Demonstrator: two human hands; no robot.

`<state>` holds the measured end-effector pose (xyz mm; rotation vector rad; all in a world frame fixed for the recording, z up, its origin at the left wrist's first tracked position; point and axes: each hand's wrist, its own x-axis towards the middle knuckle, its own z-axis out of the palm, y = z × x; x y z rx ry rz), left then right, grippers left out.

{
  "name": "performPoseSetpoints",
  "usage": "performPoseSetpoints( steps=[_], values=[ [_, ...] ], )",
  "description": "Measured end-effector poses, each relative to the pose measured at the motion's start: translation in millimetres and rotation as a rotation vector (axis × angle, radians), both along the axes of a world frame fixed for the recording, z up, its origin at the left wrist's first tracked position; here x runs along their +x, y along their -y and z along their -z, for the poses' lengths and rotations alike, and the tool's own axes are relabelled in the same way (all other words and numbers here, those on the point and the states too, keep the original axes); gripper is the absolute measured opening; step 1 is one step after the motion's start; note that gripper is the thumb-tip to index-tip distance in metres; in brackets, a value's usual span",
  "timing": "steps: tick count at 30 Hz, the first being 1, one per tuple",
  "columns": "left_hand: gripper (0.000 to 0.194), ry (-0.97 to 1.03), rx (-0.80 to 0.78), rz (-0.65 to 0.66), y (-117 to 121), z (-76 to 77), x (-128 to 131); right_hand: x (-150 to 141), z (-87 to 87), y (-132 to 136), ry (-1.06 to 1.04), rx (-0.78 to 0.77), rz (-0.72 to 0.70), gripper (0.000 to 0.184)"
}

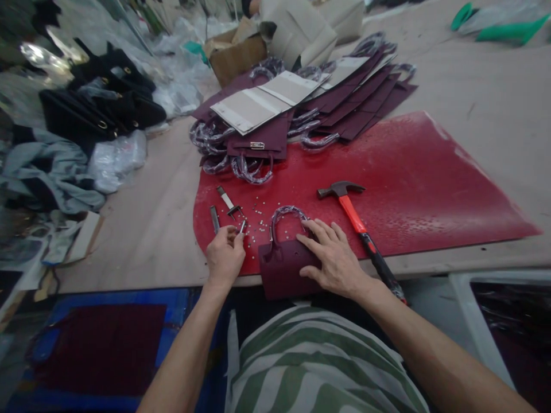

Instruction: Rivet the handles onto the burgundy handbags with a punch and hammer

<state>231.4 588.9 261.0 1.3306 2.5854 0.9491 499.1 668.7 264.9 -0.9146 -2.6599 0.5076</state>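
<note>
My left hand point(225, 257) is closed in a pinch on a short, thin metal rod point(243, 226), over the front left of the red mat. My right hand point(329, 255) lies with fingers spread on a burgundy bag panel point(279, 267), its fingertips by the plastic-wrapped handle point(287, 211). The panel hangs partly past the table's front edge. Beyond my left hand rest a two-pronged metal tool point(228, 201) and a dark metal bar point(214, 219). Several tiny metal pieces point(257, 223) are scattered between the hands. A claw hammer point(353, 215) with a red and black handle lies right of the panel.
The red mat point(413, 183) covers the table's middle. At its back are stacked burgundy bag pieces point(336, 103) with wrapped handles, pale boards point(271, 97) and a cardboard box point(236, 60). Black bags point(103, 100) lie left. A burgundy piece point(103, 347) sits on a blue surface lower left.
</note>
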Motion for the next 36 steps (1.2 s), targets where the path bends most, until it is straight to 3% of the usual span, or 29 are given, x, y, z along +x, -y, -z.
performPoseSetpoints(
  steps=[8,18,26,36],
  values=[
    [0.016,-0.125,-0.083,0.058,0,-9.5,4,0,0.4,-1,0.013,0.007,-0.009,0.067],
    [0.016,-0.054,-0.04,0.052,10,-3.6,-4,-2,-1.5,1,0.014,0.015,0.003,0.064],
    [0.014,-0.271,0.092,0.132,19,-12.2,16,-2,-2.3,1,0.005,0.001,0.007,0.058],
    [0.007,-0.252,0.096,0.102,36,-10.1,22,-2,2.8,0,-0.03,-0.01,0.075,0.067]
  ],
)
